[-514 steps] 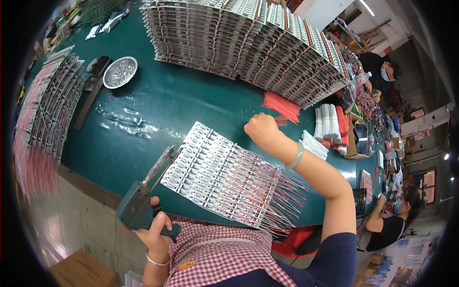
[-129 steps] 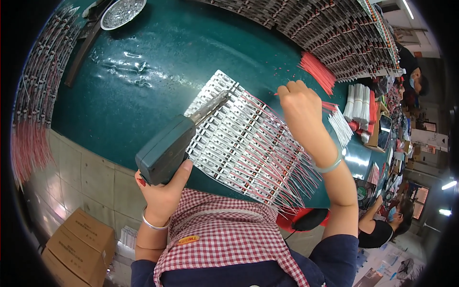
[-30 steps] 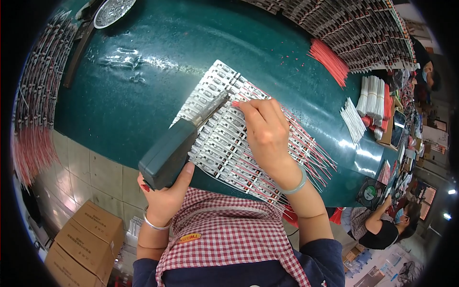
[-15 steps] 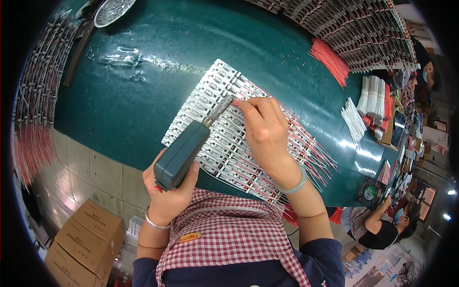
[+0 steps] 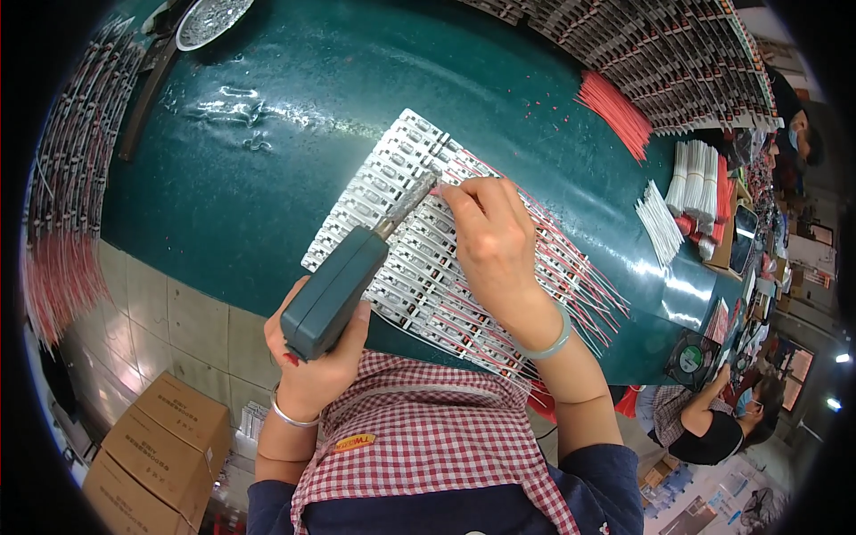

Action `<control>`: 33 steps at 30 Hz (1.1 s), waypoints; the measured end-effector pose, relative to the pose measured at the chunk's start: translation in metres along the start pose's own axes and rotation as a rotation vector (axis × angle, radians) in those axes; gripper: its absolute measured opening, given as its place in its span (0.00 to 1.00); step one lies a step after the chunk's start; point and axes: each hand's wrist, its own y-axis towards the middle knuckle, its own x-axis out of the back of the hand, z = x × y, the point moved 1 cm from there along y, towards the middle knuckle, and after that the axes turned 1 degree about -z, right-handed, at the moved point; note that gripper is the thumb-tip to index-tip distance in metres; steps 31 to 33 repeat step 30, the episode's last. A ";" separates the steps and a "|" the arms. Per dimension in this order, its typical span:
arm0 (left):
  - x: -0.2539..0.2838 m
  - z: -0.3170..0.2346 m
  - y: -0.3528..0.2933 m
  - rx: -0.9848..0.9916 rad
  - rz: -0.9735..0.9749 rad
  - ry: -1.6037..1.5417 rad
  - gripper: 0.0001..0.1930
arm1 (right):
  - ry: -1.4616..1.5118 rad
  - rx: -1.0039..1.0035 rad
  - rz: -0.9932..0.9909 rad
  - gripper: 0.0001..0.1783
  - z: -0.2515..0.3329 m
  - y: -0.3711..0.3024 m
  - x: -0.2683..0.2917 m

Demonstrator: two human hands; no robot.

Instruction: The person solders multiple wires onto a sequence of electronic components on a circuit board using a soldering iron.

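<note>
My left hand [image 5: 328,373] is wrapped round the handle of a dark green soldering gun [image 5: 332,290]. Its metal tip [image 5: 415,193] points away and right, over a white panel of small circuit boards [image 5: 361,198] lying at a slant. With thumb and forefinger pinched, my right hand [image 5: 496,245] holds a thin red wire [image 5: 437,191] beside that tip. Whether the tip touches the wire or the board is too small to tell. Rows of red and white wires [image 5: 584,283] trail off the panel's right side, partly behind my right hand.
Red wires [image 5: 615,116] and white wires [image 5: 658,225] lie in bunches at right on the green table [image 5: 267,196]. Wired panels are stacked at far right [image 5: 660,53] and left [image 5: 76,152]. A metal bowl [image 5: 212,22] stands far left. Cardboard boxes [image 5: 156,446] sit lower left. A co-worker [image 5: 713,423] sits right.
The soldering gun's body has shifted slightly left and toward me with my left hand. My right hand has barely moved, its pinch still beside the tip.
</note>
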 end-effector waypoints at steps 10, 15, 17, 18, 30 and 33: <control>0.004 0.002 -0.008 0.036 -0.074 -0.037 0.11 | -0.010 0.004 0.003 0.13 -0.001 -0.001 -0.001; 0.006 0.007 -0.013 0.020 -0.095 -0.033 0.11 | -0.017 0.033 -0.052 0.13 0.001 -0.002 0.003; 0.007 0.009 -0.015 0.027 -0.112 -0.046 0.11 | 0.014 0.029 -0.048 0.13 0.005 -0.005 0.007; 0.008 0.010 -0.015 0.012 -0.111 -0.037 0.11 | 0.044 0.021 -0.044 0.13 0.007 -0.006 0.008; 0.009 0.004 -0.012 0.058 -0.006 -0.052 0.10 | 0.028 0.008 0.002 0.13 0.009 -0.008 0.002; 0.009 0.004 -0.012 0.058 -0.006 -0.052 0.10 | 0.028 0.008 0.002 0.13 0.009 -0.008 0.002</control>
